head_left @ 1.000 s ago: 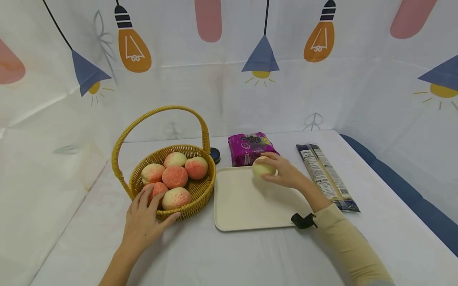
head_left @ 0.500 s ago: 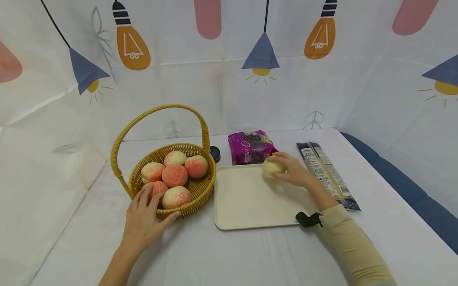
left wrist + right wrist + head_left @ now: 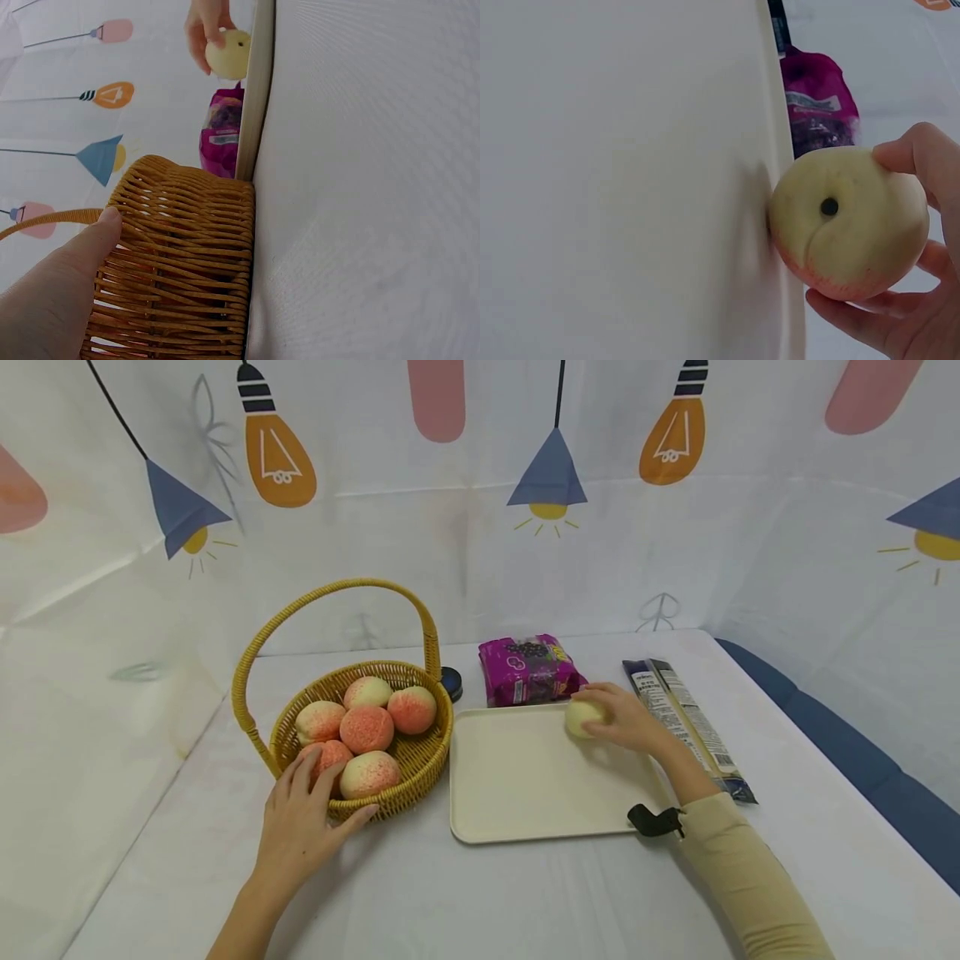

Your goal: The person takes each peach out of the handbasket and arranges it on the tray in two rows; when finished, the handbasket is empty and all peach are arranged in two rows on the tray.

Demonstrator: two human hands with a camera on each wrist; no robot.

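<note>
My right hand (image 3: 624,720) pinches a pale yellow peach (image 3: 582,718) between thumb and fingers, over the back right part of a cream tray (image 3: 517,777). In the right wrist view, this peach (image 3: 840,217) shows a dark hole and a pink blush, right at the tray's rim (image 3: 786,225). My left hand (image 3: 303,831) rests on the near left rim of a woven basket (image 3: 431,768), fingers spread beside a pink peach (image 3: 330,756). In the left wrist view, its thumb lies against the basket rim (image 3: 142,169); the other fingers are hidden there.
Several pink and cream peaches (image 3: 367,730) lie in the basket, under its tall handle (image 3: 360,585). Behind the tray sits a purple grape-printed packet (image 3: 528,668). A long flat packet (image 3: 690,731) lies to the right. A dark round object (image 3: 451,683) stands behind the basket.
My right hand has carried the pale peach rightward along the tray's back edge, toward its back right corner. My left hand and the basket have stayed in place.
</note>
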